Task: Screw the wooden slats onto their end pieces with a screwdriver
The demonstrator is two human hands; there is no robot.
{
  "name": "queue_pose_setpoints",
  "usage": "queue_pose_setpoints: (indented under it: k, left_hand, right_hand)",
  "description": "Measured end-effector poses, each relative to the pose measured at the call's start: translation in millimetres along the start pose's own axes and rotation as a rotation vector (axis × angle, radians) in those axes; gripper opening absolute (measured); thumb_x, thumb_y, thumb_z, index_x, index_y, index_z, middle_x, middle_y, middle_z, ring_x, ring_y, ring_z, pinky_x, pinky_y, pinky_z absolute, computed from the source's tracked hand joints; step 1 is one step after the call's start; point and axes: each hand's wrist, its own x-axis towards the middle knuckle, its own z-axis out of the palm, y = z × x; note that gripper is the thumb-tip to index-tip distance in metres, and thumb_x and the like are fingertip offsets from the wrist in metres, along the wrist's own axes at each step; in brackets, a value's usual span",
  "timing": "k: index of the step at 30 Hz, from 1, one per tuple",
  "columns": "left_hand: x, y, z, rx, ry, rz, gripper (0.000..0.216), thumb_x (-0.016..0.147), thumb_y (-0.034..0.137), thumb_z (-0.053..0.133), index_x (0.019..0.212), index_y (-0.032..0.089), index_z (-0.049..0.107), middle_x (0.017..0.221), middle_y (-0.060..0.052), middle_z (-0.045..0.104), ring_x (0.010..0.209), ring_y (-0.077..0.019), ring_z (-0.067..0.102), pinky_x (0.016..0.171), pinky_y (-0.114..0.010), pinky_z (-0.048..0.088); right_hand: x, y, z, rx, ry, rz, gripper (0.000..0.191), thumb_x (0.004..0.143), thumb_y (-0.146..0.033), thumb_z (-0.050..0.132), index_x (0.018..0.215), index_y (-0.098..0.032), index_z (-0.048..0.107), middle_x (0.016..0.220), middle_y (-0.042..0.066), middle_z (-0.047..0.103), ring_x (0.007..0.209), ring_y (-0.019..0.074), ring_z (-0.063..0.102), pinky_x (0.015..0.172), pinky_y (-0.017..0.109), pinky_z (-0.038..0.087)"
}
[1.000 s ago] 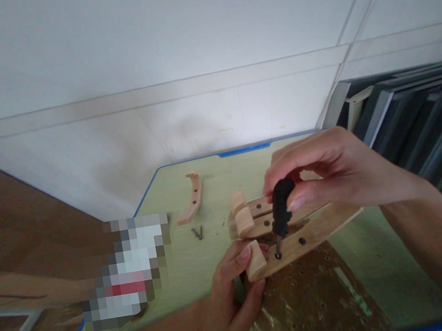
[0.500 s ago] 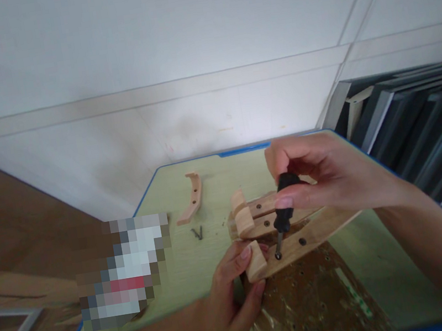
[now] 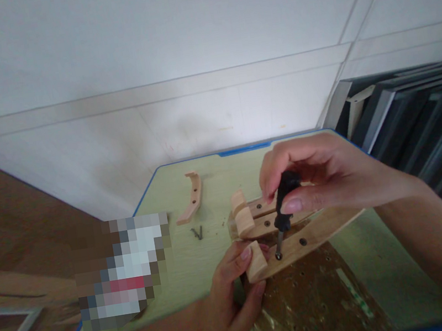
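Note:
A short black-handled screwdriver [image 3: 286, 200] is in the grip of my right hand [image 3: 319, 175], between thumb and fingers. Its tip meets a dark screw in the front wooden piece [image 3: 289, 251], near that piece's upturned left end. My left hand [image 3: 235, 292] grips this end, thumb on top and fingers below. A second screw sits farther along the same piece. Behind it lie two similar wooden pieces [image 3: 251, 226] side by side, each with a dark screw showing; my right hand partly hides them. Beneath is a brown block [image 3: 310, 302] wrapped in clear tape, dotted with holes.
Farther left on the pale green table [image 3: 154, 198] rests a curved wooden piece [image 3: 196, 194] with two dark spots. Close to it lie a few loose screws [image 3: 198, 233]. A blurred-out object [image 3: 133, 274] occupies the left edge. Dark panels [image 3: 418, 117] lean at the right.
The fingers of my right hand have shifted and loosened around the screwdriver handle, the forefinger reaching farther left. My left hand and the wooden pieces stay in place.

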Motion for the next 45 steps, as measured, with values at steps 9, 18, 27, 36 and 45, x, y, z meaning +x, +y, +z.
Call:
queue_pose_setpoints:
  k: [9, 18, 27, 36, 45]
  left_hand:
    - [-2, 0, 1, 0.019, -0.011, 0.001, 0.076, 0.070, -0.007, 0.043, 0.136, 0.016, 0.013, 0.114, -0.013, 0.045, 0.108, -0.0244, 0.044, 0.091, -0.042, 0.043]
    - [0, 0, 1, 0.012, -0.002, 0.007, 0.076, 0.069, -0.008, 0.043, 0.136, 0.016, 0.014, 0.112, -0.012, 0.047, 0.108, -0.0243, 0.045, 0.091, -0.042, 0.043]
    - [0, 1, 0, 0.020, 0.000, 0.009, 0.075, 0.069, -0.008, 0.043, 0.135, 0.015, 0.015, 0.112, -0.014, 0.048, 0.109, -0.0251, 0.046, 0.091, -0.043, 0.043]
    - [1, -1, 2, -0.011, -0.003, 0.011, 0.075, 0.070, -0.007, 0.043, 0.135, 0.015, 0.014, 0.114, -0.012, 0.045, 0.108, -0.0236, 0.046, 0.091, -0.042, 0.043]
    - [-1, -1, 2, 0.021, -0.004, -0.007, 0.075, 0.070, -0.007, 0.043, 0.136, 0.016, 0.014, 0.113, -0.012, 0.046, 0.109, -0.0237, 0.045, 0.092, -0.041, 0.043]
  right_hand:
    - [-10, -4, -21, 0.187, -0.222, 0.032, 0.026, 0.087, -0.009, 0.045, 0.110, -0.005, 0.058, 0.099, 0.011, 0.061, 0.066, 0.0057, 0.059, 0.057, 0.017, 0.050]
    - [-4, -1, -13, 0.063, -0.059, -0.009, 0.017, 0.080, -0.013, 0.059, 0.094, -0.005, 0.064, 0.084, 0.008, 0.066, 0.064, 0.0066, 0.059, 0.056, 0.017, 0.050]
    - [-3, 2, -5, 0.038, 0.072, 0.018, 0.016, 0.067, -0.013, 0.071, 0.075, -0.011, 0.058, 0.069, 0.000, 0.060, 0.061, 0.0065, 0.054, 0.053, 0.018, 0.043]
    - [-2, 4, -1, 0.011, 0.132, -0.025, 0.021, 0.064, -0.011, 0.072, 0.065, -0.013, 0.051, 0.062, -0.004, 0.053, 0.059, 0.0045, 0.045, 0.053, 0.019, 0.036]
    - [-1, 6, 5, -0.022, 0.221, -0.033, 0.033, 0.062, -0.017, 0.076, 0.057, -0.013, 0.043, 0.058, -0.005, 0.045, 0.056, 0.0034, 0.038, 0.047, 0.018, 0.028]
